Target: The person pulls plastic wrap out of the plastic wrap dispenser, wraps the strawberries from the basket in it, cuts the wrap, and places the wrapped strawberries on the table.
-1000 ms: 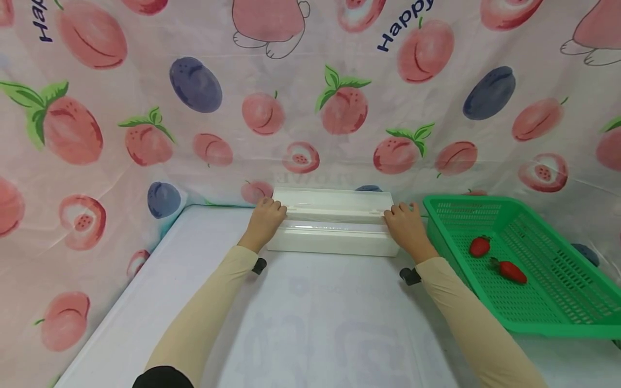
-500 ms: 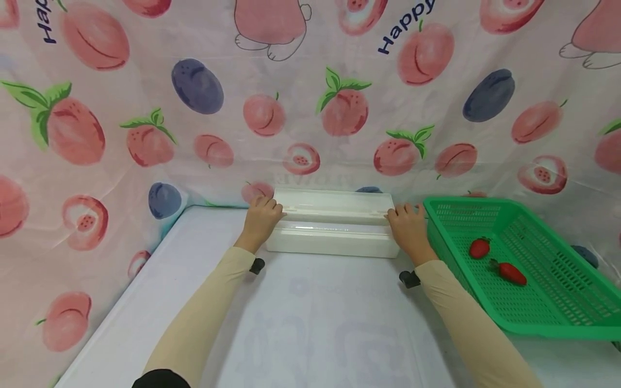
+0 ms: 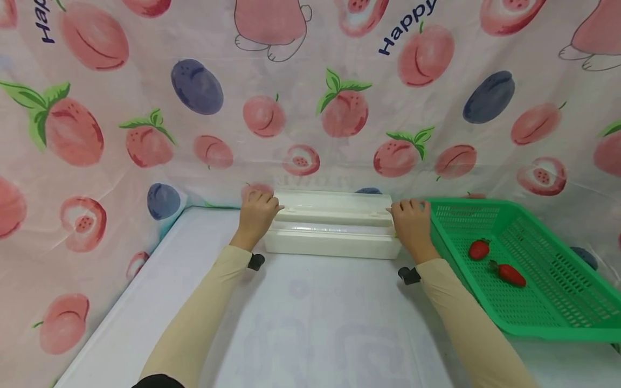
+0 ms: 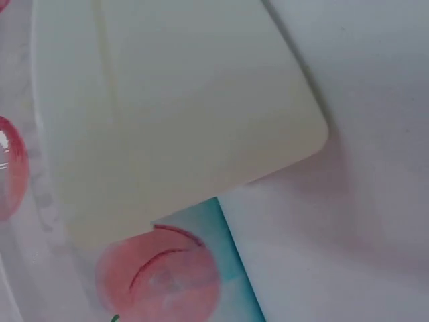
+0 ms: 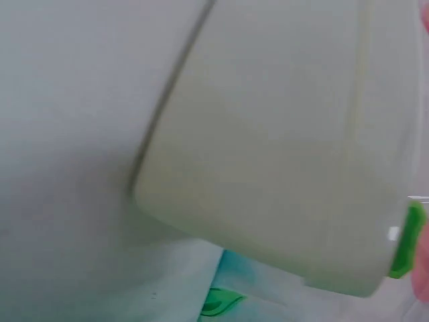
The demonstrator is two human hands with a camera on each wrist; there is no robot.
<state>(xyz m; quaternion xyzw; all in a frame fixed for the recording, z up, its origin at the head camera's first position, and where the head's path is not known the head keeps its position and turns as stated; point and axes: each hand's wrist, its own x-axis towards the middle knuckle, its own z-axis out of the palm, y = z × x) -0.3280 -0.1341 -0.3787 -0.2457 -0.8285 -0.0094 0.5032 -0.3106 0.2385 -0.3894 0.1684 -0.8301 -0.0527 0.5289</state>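
Observation:
A long white box that looks like a cling film dispenser (image 3: 332, 245) lies at the back of the table with its translucent lid (image 3: 335, 200) raised behind it. A glossy clear strip of film (image 3: 339, 228) shows in its opening. My left hand (image 3: 258, 215), fingers curled, has its tip at the left end of the lid edge. Opposite, my right hand (image 3: 411, 223) bends its fingers with a tip at the right end. I cannot tell whether they pinch film there. Both wrist views show the box's white ends (image 4: 188, 134) (image 5: 261, 154), fingers out of frame.
To the right stands a green plastic basket (image 3: 538, 318) holding two strawberries (image 3: 509, 274) (image 3: 478, 249). A fruit-printed curtain (image 3: 310, 81) hangs right behind the box. White cloth (image 3: 320, 318) covers the table in front.
Both hands have shifted outward, away from the middle of the box, and their fingertips have risen slightly. More of the lid's ends shows now. The box stays in place.

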